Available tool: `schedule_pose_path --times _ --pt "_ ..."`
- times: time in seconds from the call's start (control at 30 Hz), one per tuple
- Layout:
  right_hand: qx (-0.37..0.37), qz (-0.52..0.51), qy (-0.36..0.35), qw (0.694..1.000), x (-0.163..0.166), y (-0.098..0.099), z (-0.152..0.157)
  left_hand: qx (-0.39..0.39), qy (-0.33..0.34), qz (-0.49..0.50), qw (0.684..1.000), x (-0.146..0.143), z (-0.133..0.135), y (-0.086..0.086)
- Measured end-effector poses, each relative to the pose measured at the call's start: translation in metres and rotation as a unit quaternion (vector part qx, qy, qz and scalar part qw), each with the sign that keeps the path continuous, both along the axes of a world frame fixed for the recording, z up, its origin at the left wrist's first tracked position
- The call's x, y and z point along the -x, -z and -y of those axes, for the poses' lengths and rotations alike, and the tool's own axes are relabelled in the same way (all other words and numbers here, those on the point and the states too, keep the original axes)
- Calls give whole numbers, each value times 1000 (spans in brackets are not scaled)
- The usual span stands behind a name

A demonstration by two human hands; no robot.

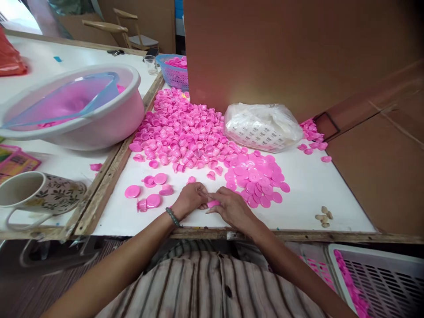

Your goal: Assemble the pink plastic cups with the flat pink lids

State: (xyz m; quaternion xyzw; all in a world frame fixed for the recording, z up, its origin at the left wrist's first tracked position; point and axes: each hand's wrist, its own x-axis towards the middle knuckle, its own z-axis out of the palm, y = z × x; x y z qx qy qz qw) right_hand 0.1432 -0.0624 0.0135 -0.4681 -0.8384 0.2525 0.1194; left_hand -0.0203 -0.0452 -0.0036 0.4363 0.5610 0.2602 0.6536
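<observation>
Close to the table's front edge, my left hand (192, 197) and my right hand (231, 206) meet, fingertips nearly touching. A pink toy saucer (213, 203) is pinched in my right fingers. The fingers of my left hand are closed too, but whatever they hold is hidden. Left of my hands lie several loose pink toy saucers (133, 191) and toy cups, some of them side by side. A large heap of pink toy cups (185, 132) spreads beyond my hands. To the right of it, flat saucers are piled (255, 176).
A clear plastic bag of white packaging (263, 128) rests behind the saucers against a cardboard wall (298, 53). On the left stand a white basin (109, 119) and a floral mug (62, 192). Peanut shells (324, 217) lie at right; a white crate (380, 251) sits below.
</observation>
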Motion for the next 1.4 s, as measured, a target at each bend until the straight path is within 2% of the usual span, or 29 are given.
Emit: schedule_pose_path --times 0.1,0.23,0.47,0.67,0.9,1.0,1.07,1.17,1.27,1.4 --pt "20 19 12 1000 1 1 -5 33 -8 13 999 -2 3 -1" --pt "-2 35 14 999 5 5 -7 55 -11 -18 998 -4 2 -1" --pt "-30 -9 77 997 4 13 6 42 13 -38 998 -4 -9 3" --pt "48 -84 66 993 -11 12 8 -37 44 -22 998 1 -6 -2" --pt "70 -86 82 990 -8 16 10 16 52 -38 998 -3 0 2" --pt "89 -96 74 989 -10 18 11 -15 82 -66 994 -5 1 2" --pt "68 -93 69 991 -15 16 10 -65 106 -98 987 -3 3 -4" --pt "-46 -64 114 990 -24 16 4 -137 111 -178 968 11 8 -18" --pt "-136 6 154 979 -29 20 -2 -171 99 -278 940 36 13 -31" --pt "-143 41 91 985 -15 20 -5 -174 96 -383 902 63 16 -39"
